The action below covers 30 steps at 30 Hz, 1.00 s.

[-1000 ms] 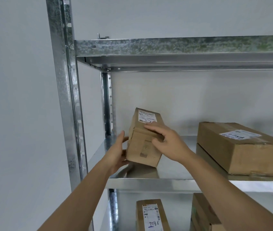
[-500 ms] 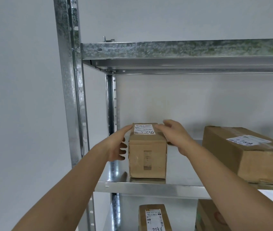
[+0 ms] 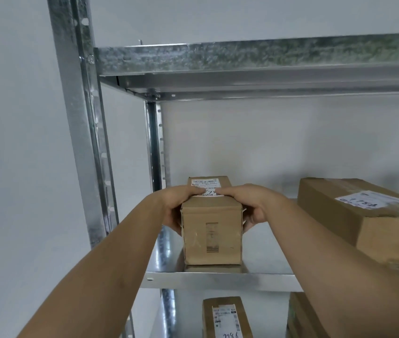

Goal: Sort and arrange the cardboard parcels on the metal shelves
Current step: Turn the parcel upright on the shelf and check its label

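Small cardboard parcel [image 3: 212, 230]: upright on the middle metal shelf [image 3: 218, 279], at 6 o'clock from the frame's centre, set near the shelf's front edge and its left end. White label on its top face; faint printed mark on its front face.

Left hand [image 3: 177, 211]: grip curled round the parcel's upper left edge, fingers lying over the top onto the label, thumb down the left side.

Right hand [image 3: 254, 206]: grip curled round the upper right edge, fingers over the top and meeting the left fingers at the label, thumb beside the right face.

Large cardboard parcel [image 3: 369, 220]: at 3 o'clock from the small parcel, apart from it, lying flat on the same shelf, white label with handwritten digits on top.

Lower parcel [image 3: 226, 318]: at 6 o'clock, on the shelf below, labelled, partly cut by the frame edge. A further carton [image 3: 298, 315] sits at its 3 o'clock, mostly behind the right forearm.

Upper shelf [image 3: 254, 59]: at 12 o'clock, seen from beneath. Front upright post [image 3: 81, 118]: at 9 o'clock, slotted. Rear upright [image 3: 155, 147] behind it. White wall [image 3: 266, 142] backs the unit.
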Tool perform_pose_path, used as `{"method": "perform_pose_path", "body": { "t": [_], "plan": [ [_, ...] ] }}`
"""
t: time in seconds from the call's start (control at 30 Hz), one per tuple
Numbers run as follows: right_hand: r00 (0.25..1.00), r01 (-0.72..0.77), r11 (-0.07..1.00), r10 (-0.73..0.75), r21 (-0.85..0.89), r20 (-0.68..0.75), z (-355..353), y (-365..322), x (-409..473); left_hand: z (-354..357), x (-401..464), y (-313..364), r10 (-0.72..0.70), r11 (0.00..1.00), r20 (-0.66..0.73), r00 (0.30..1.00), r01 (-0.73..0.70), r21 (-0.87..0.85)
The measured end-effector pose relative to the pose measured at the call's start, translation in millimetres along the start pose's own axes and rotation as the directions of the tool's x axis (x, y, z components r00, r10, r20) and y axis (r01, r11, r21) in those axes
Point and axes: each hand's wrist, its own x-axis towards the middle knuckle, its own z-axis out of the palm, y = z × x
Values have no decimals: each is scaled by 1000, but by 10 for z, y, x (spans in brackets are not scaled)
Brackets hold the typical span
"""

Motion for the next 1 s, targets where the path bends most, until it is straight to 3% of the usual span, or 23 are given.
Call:
{"method": "perform_pose_path", "body": {
  "t": [0.8, 1.0],
  "plan": [
    [998, 21, 999, -19, 34, -55, 41, 25, -25, -12, 80, -80, 11, 1000, -43, 999, -12, -16],
    [993, 88, 985, -76, 149, -88, 51, 88, -244, 58, -128, -75, 89, 977, -114, 990, -109, -185]
  ]
}}
